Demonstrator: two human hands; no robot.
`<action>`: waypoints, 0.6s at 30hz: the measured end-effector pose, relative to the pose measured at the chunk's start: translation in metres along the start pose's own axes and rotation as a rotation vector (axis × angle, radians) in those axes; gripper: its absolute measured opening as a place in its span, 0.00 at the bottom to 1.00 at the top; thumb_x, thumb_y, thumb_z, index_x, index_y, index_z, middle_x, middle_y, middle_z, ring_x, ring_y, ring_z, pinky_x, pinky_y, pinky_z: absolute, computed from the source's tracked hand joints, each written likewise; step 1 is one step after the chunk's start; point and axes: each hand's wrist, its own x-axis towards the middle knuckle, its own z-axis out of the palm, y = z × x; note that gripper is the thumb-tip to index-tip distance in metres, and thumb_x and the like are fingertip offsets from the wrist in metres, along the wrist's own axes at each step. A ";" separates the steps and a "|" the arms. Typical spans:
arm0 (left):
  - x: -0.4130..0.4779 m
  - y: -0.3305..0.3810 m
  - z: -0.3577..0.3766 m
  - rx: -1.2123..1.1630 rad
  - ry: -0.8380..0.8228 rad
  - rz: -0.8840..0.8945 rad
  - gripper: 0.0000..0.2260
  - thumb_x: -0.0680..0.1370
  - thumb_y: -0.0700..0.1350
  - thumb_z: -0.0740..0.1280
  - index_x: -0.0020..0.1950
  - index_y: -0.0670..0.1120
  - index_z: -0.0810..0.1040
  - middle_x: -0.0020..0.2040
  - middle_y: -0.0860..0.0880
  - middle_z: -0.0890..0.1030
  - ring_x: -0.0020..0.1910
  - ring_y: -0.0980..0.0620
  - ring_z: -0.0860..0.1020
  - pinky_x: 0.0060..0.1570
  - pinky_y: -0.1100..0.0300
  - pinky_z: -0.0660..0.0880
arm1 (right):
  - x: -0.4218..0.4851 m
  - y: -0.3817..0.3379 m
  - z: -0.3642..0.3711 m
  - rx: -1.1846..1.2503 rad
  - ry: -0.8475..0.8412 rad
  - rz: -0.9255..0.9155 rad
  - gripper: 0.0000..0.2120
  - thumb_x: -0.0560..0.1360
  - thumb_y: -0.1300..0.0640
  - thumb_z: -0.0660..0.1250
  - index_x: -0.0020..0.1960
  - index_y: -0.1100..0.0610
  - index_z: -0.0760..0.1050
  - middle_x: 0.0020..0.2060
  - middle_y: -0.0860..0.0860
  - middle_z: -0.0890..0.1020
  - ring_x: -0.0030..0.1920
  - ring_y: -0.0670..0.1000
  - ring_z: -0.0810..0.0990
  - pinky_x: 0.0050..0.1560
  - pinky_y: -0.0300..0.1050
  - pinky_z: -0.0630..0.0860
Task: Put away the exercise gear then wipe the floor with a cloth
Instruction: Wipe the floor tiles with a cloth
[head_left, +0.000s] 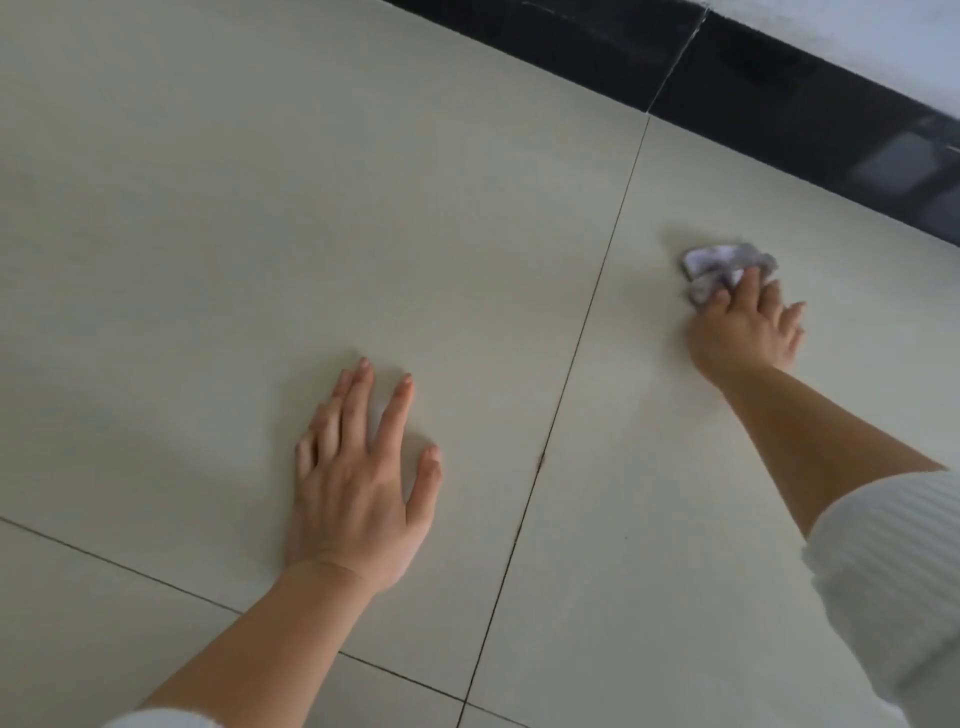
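Note:
A small crumpled grey-white cloth (719, 262) lies on the pale tiled floor (311, 208) at the right, close to the dark skirting. My right hand (745, 327) presses down on its near part with straight fingers spread over it. Flat on the tile at lower centre rests my left hand (358, 478), fingers spread and holding nothing. No exercise gear is in view.
A black glossy skirting (779, 98) runs along the wall at the top right. Dark grout lines (582, 332) cross the floor between the two hands and near the bottom left. White ribbed sleeves (893, 571) cover my forearms at the frame edges.

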 end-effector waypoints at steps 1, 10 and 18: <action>0.000 0.000 0.000 -0.003 0.001 -0.001 0.27 0.75 0.58 0.53 0.73 0.49 0.66 0.75 0.43 0.62 0.72 0.45 0.59 0.64 0.50 0.57 | 0.007 0.009 -0.003 0.005 0.008 0.089 0.27 0.81 0.47 0.45 0.78 0.51 0.45 0.78 0.53 0.48 0.76 0.60 0.42 0.74 0.56 0.40; 0.001 0.000 0.000 0.030 -0.011 -0.004 0.27 0.75 0.57 0.54 0.73 0.49 0.65 0.75 0.43 0.61 0.72 0.46 0.58 0.63 0.51 0.57 | -0.027 -0.116 0.024 -0.037 -0.141 -0.413 0.27 0.81 0.47 0.48 0.78 0.48 0.46 0.78 0.52 0.48 0.76 0.61 0.42 0.75 0.56 0.40; 0.001 0.000 0.003 0.016 0.017 -0.004 0.28 0.75 0.58 0.53 0.73 0.50 0.65 0.76 0.43 0.60 0.74 0.45 0.58 0.64 0.48 0.59 | -0.118 -0.096 0.040 -0.085 -0.228 -1.104 0.23 0.82 0.49 0.50 0.77 0.46 0.55 0.77 0.48 0.56 0.77 0.55 0.45 0.76 0.50 0.42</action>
